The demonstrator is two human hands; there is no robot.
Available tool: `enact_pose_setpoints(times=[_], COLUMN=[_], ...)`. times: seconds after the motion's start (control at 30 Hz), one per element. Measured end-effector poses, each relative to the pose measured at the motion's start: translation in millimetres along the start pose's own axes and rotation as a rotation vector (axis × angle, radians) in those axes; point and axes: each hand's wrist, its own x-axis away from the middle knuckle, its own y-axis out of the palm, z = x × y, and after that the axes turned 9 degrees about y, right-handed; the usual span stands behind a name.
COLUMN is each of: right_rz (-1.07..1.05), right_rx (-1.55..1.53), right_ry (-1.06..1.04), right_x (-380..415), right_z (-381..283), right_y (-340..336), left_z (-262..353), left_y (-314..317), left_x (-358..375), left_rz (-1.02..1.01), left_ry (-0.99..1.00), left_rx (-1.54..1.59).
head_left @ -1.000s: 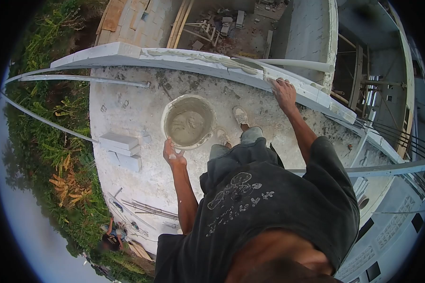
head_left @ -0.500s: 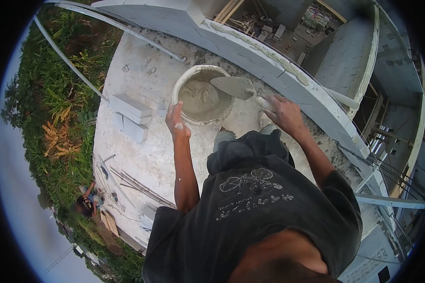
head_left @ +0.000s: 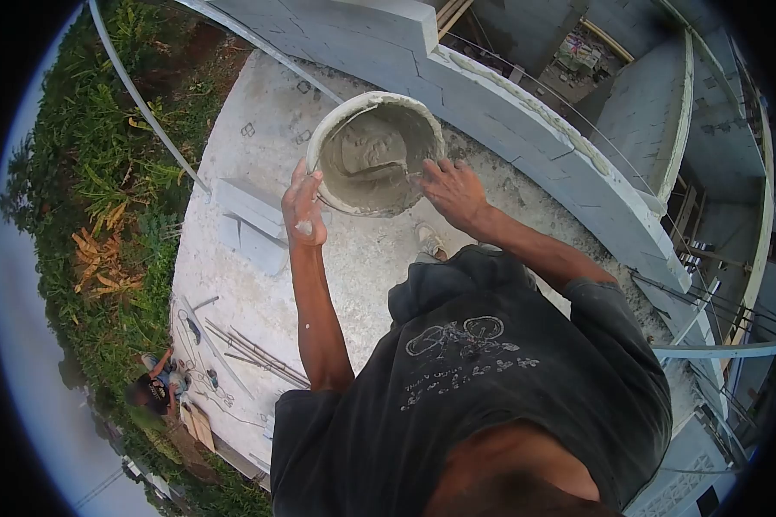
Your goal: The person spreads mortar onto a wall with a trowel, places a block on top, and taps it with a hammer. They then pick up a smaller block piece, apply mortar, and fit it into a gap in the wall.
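A bucket coated in dried cement holds wet grey mortar. It leans with its mouth toward me. My left hand grips the bucket's left side near the rim, with mortar smeared by the thumb. At the right rim, my right hand is closed around the handle of a trowel. The trowel's blade is down in the bucket, mostly hidden by mortar.
Pale blocks lie left of the bucket on the concrete slab. A low block wall curves along the right. Thin rods lie lower left, near another person. Greenery lies beyond the slab's edge.
The trowel, loaded with mortar above the right rim before, has gone down into the bucket with my right hand. The bucket now tips more toward me, my left hand still on its side.
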Motion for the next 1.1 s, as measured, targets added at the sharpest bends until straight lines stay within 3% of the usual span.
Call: enact_pose_setpoints(times=[0.1,0.2,0.3,0.37,0.47,0.57,0.63,0.7,0.77,0.93,1.03,1.1], right_rz=[0.2,0.255,0.14,0.09,0.001,-0.103,-0.26,-0.315,-0.378,-0.545,-0.638,-0.447], right_rx=[0.061,0.204,0.144,0.102,0.068,0.035,0.05,0.021,-0.087,-0.724,-0.959,-0.851], right_ry=[0.067,-0.028,-0.18,-0.146,-0.049,0.123,0.243,0.248,0.263,0.372,0.556,0.464], right_x=[-23.4,-50.2,-26.0,-15.7,-8.3,-12.9,-17.4,-15.5,-14.0,-0.5,27.2,56.1], right_z=[1.4,-4.7,-5.7,8.4,20.6,28.8,32.3,35.8,40.9,70.3,63.8,65.0], right_y=[-39.9,-23.1,3.9,6.7,-21.8,-60.6,-71.5,-66.3,-53.9,11.2,-1.3,34.2], left_z=[0.3,-3.9,23.2,37.3,34.3,23.9,5.8,1.2,44.1,44.0,18.5,2.8], left_y=[-2.2,-11.0,-3.3,3.3,12.5,26.2,26.9,34.2,51.0,52.0,47.5,42.0], left_x=[14.1,7.4,-22.3,-26.8,-25.0,-17.8,-6.2,-4.0,-22.6,-29.1,-15.7,-6.2], left_rz=[-0.004,0.006,0.215,0.38,0.465,0.377,0.092,0.064,0.287,0.253,0.268,0.298], left_ry=[-0.083,-0.21,-0.498,-0.72,-0.838,-0.645,-0.128,-0.065,-0.483,-0.561,-0.432,-0.51], left_rx=[0.082,0.246,0.49,0.655,0.646,0.661,0.192,0.134,0.473,0.562,0.726,0.813])
